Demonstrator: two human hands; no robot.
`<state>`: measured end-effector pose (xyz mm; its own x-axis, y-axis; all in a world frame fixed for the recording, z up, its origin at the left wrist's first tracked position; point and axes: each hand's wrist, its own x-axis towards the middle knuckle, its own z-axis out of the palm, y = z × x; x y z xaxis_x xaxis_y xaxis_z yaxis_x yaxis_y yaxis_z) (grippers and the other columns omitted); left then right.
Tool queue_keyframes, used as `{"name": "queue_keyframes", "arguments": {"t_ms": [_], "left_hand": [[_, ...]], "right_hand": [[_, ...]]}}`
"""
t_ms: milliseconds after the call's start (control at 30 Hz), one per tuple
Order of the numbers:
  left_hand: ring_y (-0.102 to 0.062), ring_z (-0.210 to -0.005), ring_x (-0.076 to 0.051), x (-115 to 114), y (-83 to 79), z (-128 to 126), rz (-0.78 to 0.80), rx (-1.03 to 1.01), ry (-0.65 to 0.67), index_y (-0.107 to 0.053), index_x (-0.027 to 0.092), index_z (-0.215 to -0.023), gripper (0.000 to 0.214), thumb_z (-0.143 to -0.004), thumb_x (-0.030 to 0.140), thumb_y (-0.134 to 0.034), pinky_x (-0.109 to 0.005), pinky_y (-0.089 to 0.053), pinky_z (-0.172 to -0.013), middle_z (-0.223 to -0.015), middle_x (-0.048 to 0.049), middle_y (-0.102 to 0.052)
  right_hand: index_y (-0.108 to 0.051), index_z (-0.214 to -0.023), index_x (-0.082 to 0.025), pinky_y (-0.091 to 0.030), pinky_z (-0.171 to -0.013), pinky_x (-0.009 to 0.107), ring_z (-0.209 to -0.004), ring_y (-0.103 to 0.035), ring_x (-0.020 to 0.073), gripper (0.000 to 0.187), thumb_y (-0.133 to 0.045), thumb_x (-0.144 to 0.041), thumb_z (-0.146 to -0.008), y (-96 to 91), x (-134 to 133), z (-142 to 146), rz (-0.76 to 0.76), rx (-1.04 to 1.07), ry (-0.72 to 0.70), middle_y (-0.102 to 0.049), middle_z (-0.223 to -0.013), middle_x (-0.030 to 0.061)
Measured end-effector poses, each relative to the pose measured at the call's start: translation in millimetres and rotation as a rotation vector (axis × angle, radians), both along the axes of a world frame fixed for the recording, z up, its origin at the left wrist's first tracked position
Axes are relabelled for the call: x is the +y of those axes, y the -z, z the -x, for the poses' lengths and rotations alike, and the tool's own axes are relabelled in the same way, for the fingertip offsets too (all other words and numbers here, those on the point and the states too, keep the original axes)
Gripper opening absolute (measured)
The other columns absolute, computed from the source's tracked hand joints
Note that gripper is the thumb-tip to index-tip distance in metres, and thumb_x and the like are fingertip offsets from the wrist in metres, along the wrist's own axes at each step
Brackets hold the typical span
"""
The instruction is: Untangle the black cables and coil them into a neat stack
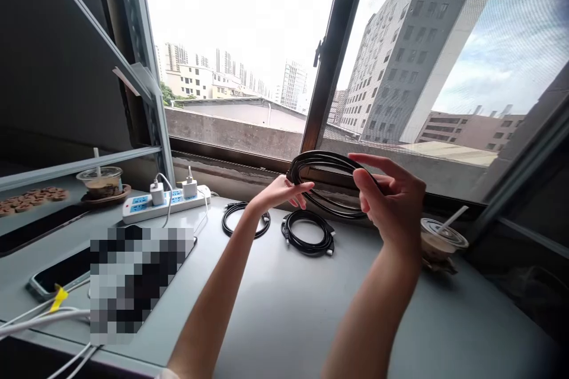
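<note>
A coiled black cable point(320, 157) is held up above the desk between my two hands. My left hand point(284, 193) grips the left end of the loop, with the thumb lying across the strands. On the other side, my right hand point(391, 195) pinches the loop between thumb and fingers, its index finger reaching over the top. The strands form a wide, open oval. Behind and below it lies a second black cable coil point(290, 235) with its plugs showing. Left of that, a thinner black cable coil point(224, 230) rests on the desk, partly covered by my left forearm.
A white power strip point(166, 207) with two chargers stands at the back left of the grey desk point(275, 320). Two phones, one partly blurred out, and white cords lie left. Lidded drink cups stand at the left point(100, 182) and right point(440, 235), before the window.
</note>
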<state>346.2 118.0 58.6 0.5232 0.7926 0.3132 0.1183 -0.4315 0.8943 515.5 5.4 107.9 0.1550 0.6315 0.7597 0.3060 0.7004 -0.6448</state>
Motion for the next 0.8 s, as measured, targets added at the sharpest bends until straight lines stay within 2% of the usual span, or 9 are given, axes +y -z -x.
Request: {"name": "queue_keyframes", "arguments": {"t_ms": [100, 200, 367, 500, 600, 700, 733, 800], "left_hand": [[-0.068, -0.067, -0.022, -0.1, -1.3, -4.4, 0.011, -0.103, -0.014, -0.067, 0.012, -0.081, 0.042, -0.076, 0.053, -0.06, -0.031, -0.054, -0.065, -0.067, -0.0074, -0.069], [-0.068, -0.074, -0.021, -1.2, -6.6, 0.7, -0.029, -0.175, -0.051, -0.069, 0.012, -0.079, 0.039, -0.077, 0.05, -0.059, -0.03, -0.055, -0.069, -0.08, -0.009, -0.071], [-0.067, -0.068, -0.02, -10.3, -18.3, 24.1, -0.045, 0.073, -0.037, -0.07, 0.011, -0.073, 0.035, -0.072, 0.046, -0.066, -0.027, -0.054, -0.064, -0.071, -0.0082, -0.07], [-0.066, -0.061, -0.018, -10.0, -17.3, 21.7, 0.029, 0.114, -0.118, -0.067, 0.01, -0.063, 0.041, -0.069, 0.051, -0.068, -0.024, -0.052, -0.057, -0.061, -0.0075, -0.067], [-0.065, -0.056, -0.018, 2.6, -4.1, 6.4, 0.159, 0.121, -0.212, -0.062, 0.011, -0.054, 0.048, -0.066, 0.058, -0.066, -0.022, -0.05, -0.052, -0.051, -0.0066, -0.063], [-0.063, -0.048, -0.017, 20.5, 19.7, -10.6, 0.295, 0.169, -0.285, -0.056, 0.012, -0.048, 0.05, -0.067, 0.057, -0.065, -0.021, -0.045, -0.047, -0.047, -0.0056, -0.06], [-0.062, -0.045, -0.017, 26.2, 29.2, -15.3, 0.322, 0.186, -0.3, -0.056, 0.012, -0.048, 0.048, -0.067, 0.056, -0.065, -0.021, -0.044, -0.045, -0.047, -0.0054, -0.06], [-0.06, -0.042, -0.016, 36.4, 48.5, -22.4, 0.362, 0.216, -0.312, -0.055, 0.013, -0.048, 0.046, -0.066, 0.054, -0.066, -0.022, -0.043, -0.044, -0.046, -0.0055, -0.059]], "right_hand": [[-0.071, -0.091, -0.02, -0.023, -0.031, 0.015, -0.031, -0.032, 0.0026, 0.027, -0.069, -0.04, -0.073, -2.0, -2.2, 5.4, -0.063, 0.019, 0.027, -0.038, -0.037, -0.0098], [-0.07, -0.092, -0.019, -0.021, -0.03, 0.016, -0.03, -0.03, 0.0024, 0.028, -0.068, -0.041, -0.074, 0.6, 5.5, 4.5, -0.095, 0.087, 0.007, -0.04, -0.037, -0.0096], [-0.068, -0.098, -0.018, -0.022, -0.029, 0.015, -0.031, -0.033, 0.0026, 0.037, -0.065, -0.047, -0.075, 12.7, 32.5, -10.6, 0.011, 0.189, -0.072, -0.046, -0.043, -0.0085], [-0.066, -0.106, -0.016, -0.022, -0.03, 0.016, -0.033, -0.032, 0.002, 0.046, -0.061, -0.051, -0.077, 28.6, 59.9, -26.5, 0.083, 0.252, -0.063, -0.051, -0.05, -0.0062], [-0.061, -0.117, -0.016, -0.026, -0.032, 0.015, -0.039, -0.033, 0.0022, 0.054, -0.062, -0.05, -0.075, 49.0, 82.7, -41.6, 0.227, 0.255, -0.097, -0.056, -0.061, -0.004], [-0.048, -0.132, -0.022, -0.037, -0.039, 0.014, -0.053, -0.044, 0.0046, 0.063, -0.065, -0.038, -0.073, 79.3, 106.9, -57.2, 0.447, 0.154, -0.077, -0.061, -0.08, -0.0014], [-0.046, -0.132, -0.024, -0.039, -0.042, 0.014, -0.057, -0.047, 0.0051, 0.061, -0.064, -0.035, -0.075, 91.2, 114.9, -61.3, 0.531, 0.126, -0.023, -0.062, -0.089, -0.0001], [-0.048, -0.13, -0.019, -0.04, -0.043, 0.015, -0.061, -0.05, 0.0058, 0.052, -0.059, -0.027, -0.079, 115.6, 129.6, -66.5, 0.622, 0.114, 0.023, -0.062, -0.097, 0.0029]]}}
